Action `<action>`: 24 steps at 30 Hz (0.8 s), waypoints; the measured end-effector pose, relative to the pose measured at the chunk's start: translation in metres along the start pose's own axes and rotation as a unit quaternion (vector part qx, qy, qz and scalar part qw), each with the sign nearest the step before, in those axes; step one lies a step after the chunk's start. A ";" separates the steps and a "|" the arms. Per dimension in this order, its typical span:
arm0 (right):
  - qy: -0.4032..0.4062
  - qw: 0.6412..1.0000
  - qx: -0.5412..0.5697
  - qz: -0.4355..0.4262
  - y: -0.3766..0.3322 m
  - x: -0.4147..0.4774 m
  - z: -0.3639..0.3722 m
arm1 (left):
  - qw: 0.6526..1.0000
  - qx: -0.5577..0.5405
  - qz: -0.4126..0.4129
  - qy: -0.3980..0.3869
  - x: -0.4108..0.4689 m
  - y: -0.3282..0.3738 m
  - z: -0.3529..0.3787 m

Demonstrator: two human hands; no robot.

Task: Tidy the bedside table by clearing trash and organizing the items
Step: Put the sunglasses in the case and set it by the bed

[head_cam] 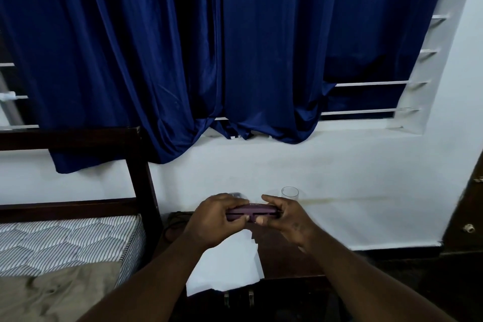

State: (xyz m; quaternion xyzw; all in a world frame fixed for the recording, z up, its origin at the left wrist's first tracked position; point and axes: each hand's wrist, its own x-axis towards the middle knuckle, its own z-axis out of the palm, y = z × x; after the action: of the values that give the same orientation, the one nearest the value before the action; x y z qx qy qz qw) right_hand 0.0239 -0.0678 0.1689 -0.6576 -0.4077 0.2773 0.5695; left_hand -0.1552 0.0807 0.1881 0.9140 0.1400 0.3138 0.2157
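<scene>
A flat purple case (257, 210) is held level above the dark wooden bedside table (292, 256). My left hand (217, 218) grips its left end, fingers curled over the top. My right hand (285, 217) holds the right end, thumb under the front edge. White sheets of paper (224, 266) lie on the table below my hands and overhang its front edge. A clear drinking glass (290, 193) stands upright at the back of the table by the wall. A dark coiled cord (173, 222) lies at the table's left rear.
A bed with a striped mattress (65, 238) and a beige sheet (52, 295) sits left of the table, its dark headboard post (142, 180) close by. Blue curtains (209, 47) hang over the window above. A dark wooden door (467, 217) is at the right.
</scene>
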 end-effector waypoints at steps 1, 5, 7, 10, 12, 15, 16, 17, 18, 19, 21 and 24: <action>0.000 1.000 0.002 0.001 0.001 0.000 -0.001 | 0.999 -0.032 -0.006 -0.019 0.001 0.000 0.000; 0.000 1.000 0.014 0.002 0.003 -0.003 -0.008 | 0.973 -0.205 -0.091 -0.057 0.001 -0.006 0.001; -0.005 1.000 0.019 0.005 0.005 -0.004 -0.011 | 0.939 -0.310 -0.142 -0.055 -0.002 -0.012 0.001; -0.011 1.000 0.017 0.007 0.006 -0.005 -0.013 | 0.898 -0.401 -0.175 -0.057 -0.008 -0.018 0.000; -0.016 1.000 0.016 0.007 0.007 -0.004 -0.012 | 0.888 -0.415 -0.185 -0.063 -0.011 -0.020 0.001; -0.021 0.999 0.026 0.012 0.010 -0.001 -0.010 | 0.878 -0.435 -0.197 -0.042 -0.014 -0.020 0.001; -0.023 0.999 0.035 0.014 0.010 0.000 -0.009 | 0.876 -0.438 -0.202 -0.031 -0.014 -0.020 0.001; -0.024 0.999 0.045 0.015 0.011 0.000 -0.008 | 0.875 -0.437 -0.206 -0.018 -0.014 -0.019 0.001; -0.024 0.998 0.053 0.016 0.011 0.001 -0.008 | 0.877 -0.433 -0.209 -0.007 -0.014 -0.018 0.001; -0.024 0.998 0.059 0.016 0.011 0.002 -0.007 | 0.879 -0.427 -0.211 0.003 -0.014 -0.017 0.001; -0.020 0.997 0.068 0.014 0.012 0.002 -0.006 | 0.885 -0.414 -0.211 0.017 -0.012 -0.017 0.002; -0.014 0.997 0.079 0.012 0.015 0.003 -0.003 | 0.883 -0.416 -0.215 0.029 -0.012 -0.016 0.004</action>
State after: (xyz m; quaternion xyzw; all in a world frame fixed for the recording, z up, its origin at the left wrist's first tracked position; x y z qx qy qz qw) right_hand 0.0317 -0.0669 0.1555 -0.6119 -0.3846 0.3243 0.6103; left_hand -0.1639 0.0888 0.1709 0.6783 0.1960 0.3154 0.6341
